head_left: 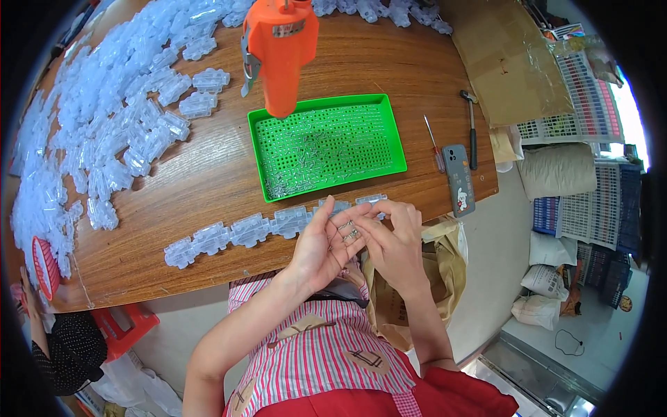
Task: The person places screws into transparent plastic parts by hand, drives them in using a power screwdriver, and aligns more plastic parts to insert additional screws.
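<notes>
My left hand (319,250) is palm up and cupped, holding a few small silver screws (350,234) on the fingers. Over it, the fingertips of my right hand (399,243) are pinched together at the left fingers; whatever is between them is hidden. Just beyond my hands, a row of clear plastic housings (250,229) lies along the near table edge, partly covered by my fingers. Behind that row sits a green perforated tray (399,149) with many small metal screws (306,156) scattered inside. An orange electric screwdriver (283,62) hangs above the tray's far left corner.
A large heap of clear plastic housings (104,104) covers the table's left. At right lie a screwdriver (435,142), a hammer (473,139) and a phone (458,181). A brown bag (448,267) stands below the edge. Another person's dark dotted sleeve (73,351) shows lower left.
</notes>
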### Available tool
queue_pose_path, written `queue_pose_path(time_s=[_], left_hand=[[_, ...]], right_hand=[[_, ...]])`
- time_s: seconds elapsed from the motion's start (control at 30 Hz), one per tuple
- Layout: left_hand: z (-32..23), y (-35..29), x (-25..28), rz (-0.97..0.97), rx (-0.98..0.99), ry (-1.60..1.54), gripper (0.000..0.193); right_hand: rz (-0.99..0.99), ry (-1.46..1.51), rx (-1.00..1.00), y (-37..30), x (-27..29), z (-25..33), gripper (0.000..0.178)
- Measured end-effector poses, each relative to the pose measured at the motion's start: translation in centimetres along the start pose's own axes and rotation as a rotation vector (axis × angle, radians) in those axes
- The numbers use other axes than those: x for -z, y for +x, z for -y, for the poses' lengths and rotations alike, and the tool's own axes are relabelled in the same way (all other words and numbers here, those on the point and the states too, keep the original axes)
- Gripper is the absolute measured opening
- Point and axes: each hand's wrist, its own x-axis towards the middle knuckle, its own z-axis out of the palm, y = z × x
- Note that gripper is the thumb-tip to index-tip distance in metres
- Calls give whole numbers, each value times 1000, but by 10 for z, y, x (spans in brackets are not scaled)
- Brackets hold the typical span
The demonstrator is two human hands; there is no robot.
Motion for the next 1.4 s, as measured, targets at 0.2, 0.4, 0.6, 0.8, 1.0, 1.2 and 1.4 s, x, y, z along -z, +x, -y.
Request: queue_pose_path(time_s=[0.2,0.4,0.6,0.8,1.0,1.2,1.4], left_hand=[[1,-1,1,15,-22,42,54],[4,-12,-2,-245,-190,167,40],[4,-12,-2,-265,-181,130,39],[7,-11,0,-261,-172,118,38],[8,-11,2,-265,-174,108,39],[6,-12,-1,-265,-164,119,40],[1,-12,-3,-132,-128,71,53]], right_hand=[[-39,127,-74,1,1,2,17],[-217,554,-504,-31,-19,-44,11],[-218,347,-454,-46,-33,-52,12],[-243,354,-445,-47,-41,-53,13],[-183,306,-439,-48,-42,-52,11],[-252,424,-503,-49,-51,-54,12],[-228,387,-385,-33,-20,-18,13]])
